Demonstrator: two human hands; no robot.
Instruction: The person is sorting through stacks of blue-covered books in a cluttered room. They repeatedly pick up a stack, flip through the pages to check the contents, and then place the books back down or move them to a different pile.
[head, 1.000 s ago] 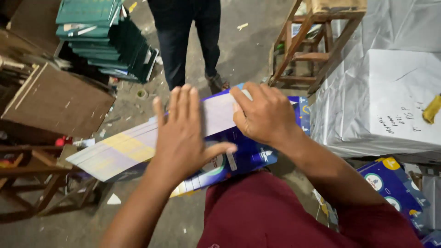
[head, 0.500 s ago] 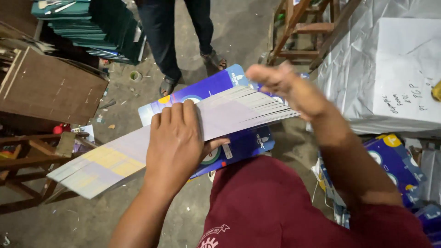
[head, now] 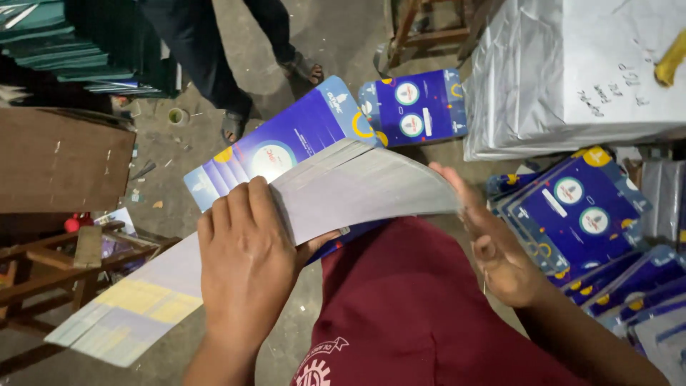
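My left hand (head: 246,268) presses flat on a thick fanned stack of flattened carton blanks (head: 357,182), grey-white on the back, with the thumb tucked under its edge. Blue printed faces with round emblems (head: 286,146) fan out at the far side of the stack. A yellow-patterned strip of blanks (head: 136,314) hangs off to the lower left. My right hand (head: 500,246) is open beside the stack's right edge, fingertips at the edge, holding nothing. The stack rests over my lap in maroon cloth (head: 407,307).
More blue blanks lie piled at the right (head: 579,221) and one lies on the floor ahead (head: 414,107). A large silver-wrapped bundle (head: 572,71) stands at the upper right. Another person's legs (head: 214,64) stand ahead. A brown box (head: 61,161), green stacks (head: 71,36) and wooden stools (head: 50,261) are left.
My right hand let go of the stack's far right end and dropped to its near right edge. The fanned blanks swung nearer, showing more blue faces. My left hand stays pressed on top.
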